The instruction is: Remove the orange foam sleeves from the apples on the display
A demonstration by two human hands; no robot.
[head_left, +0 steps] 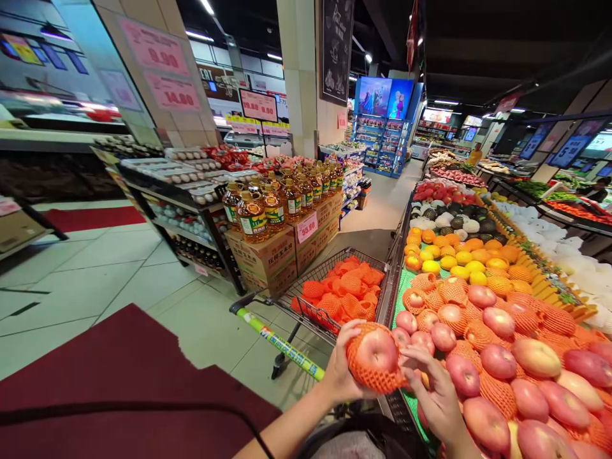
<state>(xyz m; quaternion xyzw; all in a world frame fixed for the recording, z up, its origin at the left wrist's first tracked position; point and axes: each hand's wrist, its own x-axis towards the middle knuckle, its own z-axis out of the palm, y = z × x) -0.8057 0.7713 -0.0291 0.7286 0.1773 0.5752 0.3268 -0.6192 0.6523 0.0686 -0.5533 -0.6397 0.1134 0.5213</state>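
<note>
My left hand (342, 366) is closed around a pinkish-red apple (377, 350), which sits partly inside an orange foam net (375, 381). The apple's top shows through the net's opening. My right hand (433, 389) is at the right side of the same apple, its fingers bent and pinching the edge of the net. Just behind the held apple, a shopping cart (282, 347) carries a heap of empty-looking orange foam nets (349, 287). Right of my hands lie many apples (488, 421) on the display, some bare and some in orange nets.
Yellow and orange fruits (459, 258) lie farther along the display (404, 287), whose dark edge runs beside the cart. Oil bottles (275, 207) stand on cardboard boxes (268, 258) beyond the cart. Egg shelves (182, 197) are at the left. A dark red mat (119, 382) covers part of the tiled floor.
</note>
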